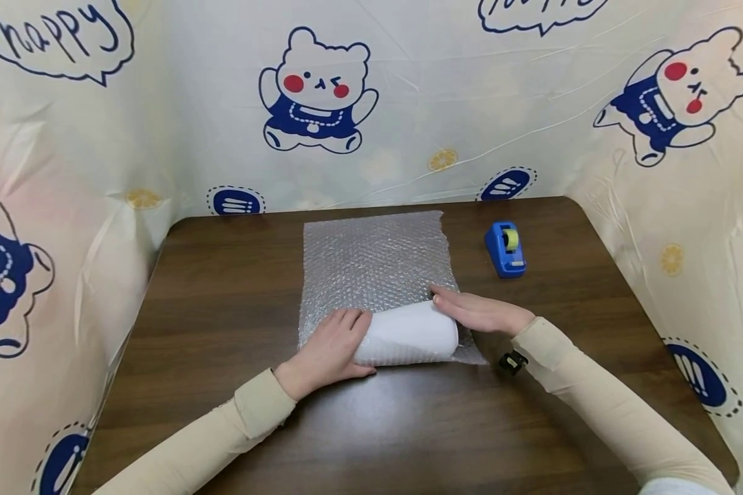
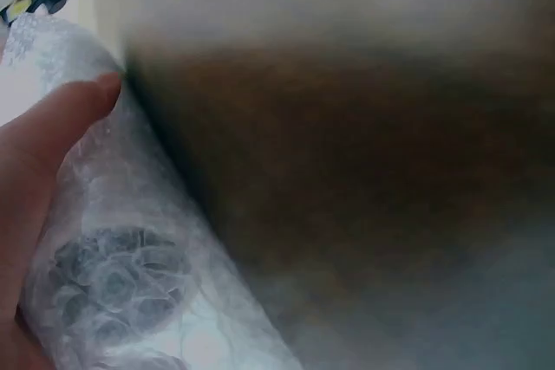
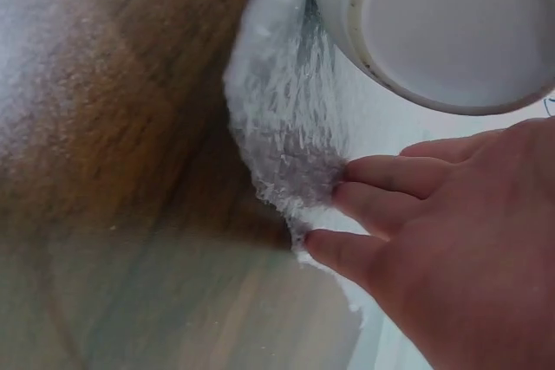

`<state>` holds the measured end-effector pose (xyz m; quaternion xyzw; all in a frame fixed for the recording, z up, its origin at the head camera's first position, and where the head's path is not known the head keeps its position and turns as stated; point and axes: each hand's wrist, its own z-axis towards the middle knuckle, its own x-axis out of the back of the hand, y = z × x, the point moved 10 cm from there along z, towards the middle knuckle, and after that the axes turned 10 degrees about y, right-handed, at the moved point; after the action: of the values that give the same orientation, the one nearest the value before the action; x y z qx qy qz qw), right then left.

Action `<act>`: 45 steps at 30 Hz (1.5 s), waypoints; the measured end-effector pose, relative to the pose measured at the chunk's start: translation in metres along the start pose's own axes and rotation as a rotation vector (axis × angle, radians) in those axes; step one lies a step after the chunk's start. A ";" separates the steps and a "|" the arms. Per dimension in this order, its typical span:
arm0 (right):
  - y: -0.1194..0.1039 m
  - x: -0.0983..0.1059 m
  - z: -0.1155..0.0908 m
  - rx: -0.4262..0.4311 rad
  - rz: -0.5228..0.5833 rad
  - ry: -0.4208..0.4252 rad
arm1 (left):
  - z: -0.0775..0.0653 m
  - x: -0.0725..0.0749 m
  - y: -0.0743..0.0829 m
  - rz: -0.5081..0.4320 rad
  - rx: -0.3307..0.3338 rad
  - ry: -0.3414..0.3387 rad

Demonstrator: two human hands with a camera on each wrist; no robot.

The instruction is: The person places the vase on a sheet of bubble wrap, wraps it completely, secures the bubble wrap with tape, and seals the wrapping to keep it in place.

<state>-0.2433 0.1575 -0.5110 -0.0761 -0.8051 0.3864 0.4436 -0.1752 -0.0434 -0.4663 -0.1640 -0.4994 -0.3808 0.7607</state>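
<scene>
A white, vase-like vessel [image 1: 411, 333] lies on its side on a sheet of bubble wrap [image 1: 378, 258], across the sheet's near end. In the right wrist view its round, rimmed base [image 3: 460, 32] shows. The near edge of the wrap comes up over the vessel's front. My left hand [image 1: 334, 344] grips the vessel's left end through the wrap, fingers over the top and thumb on the near side. With fairly straight fingers, my right hand [image 1: 479, 311] touches the wrap beside the vessel's right end. In the left wrist view a round end shows dimly through the bubbles.
A blue tape dispenser [image 1: 505, 251] with a yellow-green roll stands at the back right of the brown wooden table [image 1: 223, 275]. Patterned cloth [image 1: 408, 103] hangs behind the table and along both sides.
</scene>
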 end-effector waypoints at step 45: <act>-0.127 -0.055 -0.043 0.797 -0.952 0.471 | 0.007 -0.005 -0.011 -0.070 0.064 -0.072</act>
<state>-0.1491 0.0683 -0.4457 0.3753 -0.4276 0.3896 0.7243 -0.1887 -0.0438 -0.4692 -0.1354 -0.5440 -0.3849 0.7332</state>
